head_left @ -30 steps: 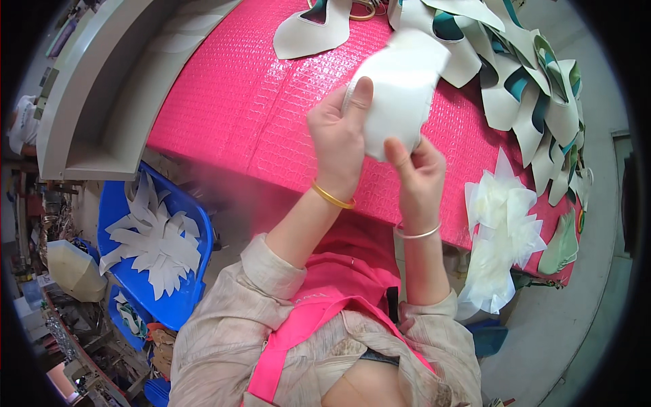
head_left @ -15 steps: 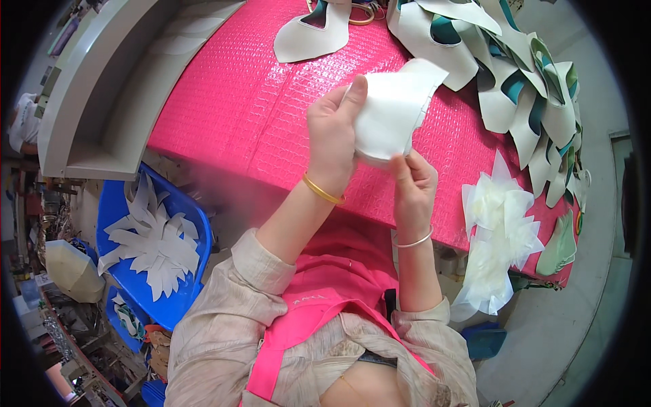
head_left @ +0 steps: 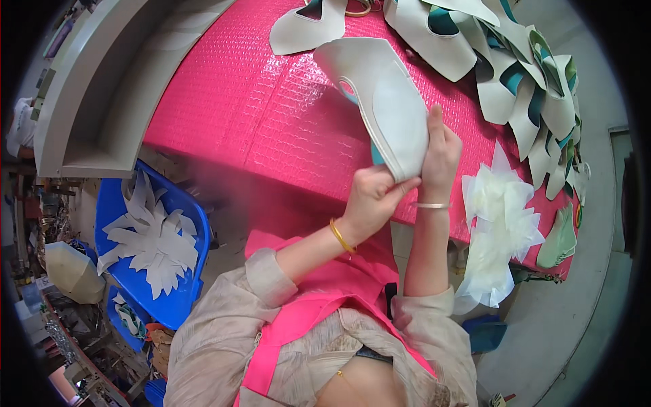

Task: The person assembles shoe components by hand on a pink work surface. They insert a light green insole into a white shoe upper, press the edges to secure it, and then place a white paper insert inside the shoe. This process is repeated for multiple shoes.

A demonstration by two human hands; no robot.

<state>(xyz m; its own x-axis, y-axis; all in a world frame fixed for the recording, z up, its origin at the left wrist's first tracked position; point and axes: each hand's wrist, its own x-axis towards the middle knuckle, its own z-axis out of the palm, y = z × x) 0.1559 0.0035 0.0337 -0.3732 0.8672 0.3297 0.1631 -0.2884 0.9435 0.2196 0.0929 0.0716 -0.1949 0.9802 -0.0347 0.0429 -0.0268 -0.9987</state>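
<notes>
A white shoe upper (head_left: 400,108) with a teal lining is held up over the pink-covered table (head_left: 224,115). Its long end points away to the far left, and a small opening shows on its left side. My left hand (head_left: 377,198) pinches the near tip between thumb and curled fingers. Along the right edge, my right hand (head_left: 443,150) grips the same upper, thumb upward. The fingertips behind the piece are hidden. Just beyond it lies another white upper (head_left: 308,34) on the table.
More white-and-teal uppers (head_left: 447,51) are heaped at the far right. Thin translucent pieces (head_left: 498,230) hang over the table's right edge, beside pale green pieces (head_left: 558,237). A blue plastic chair (head_left: 149,285) bears white cut pieces at left, below a grey trough (head_left: 88,88).
The upper has been turned and extended, so its curved outline and teal lining now show. My left hand has moved down to the near tip; my right hand has shifted up along the right edge.
</notes>
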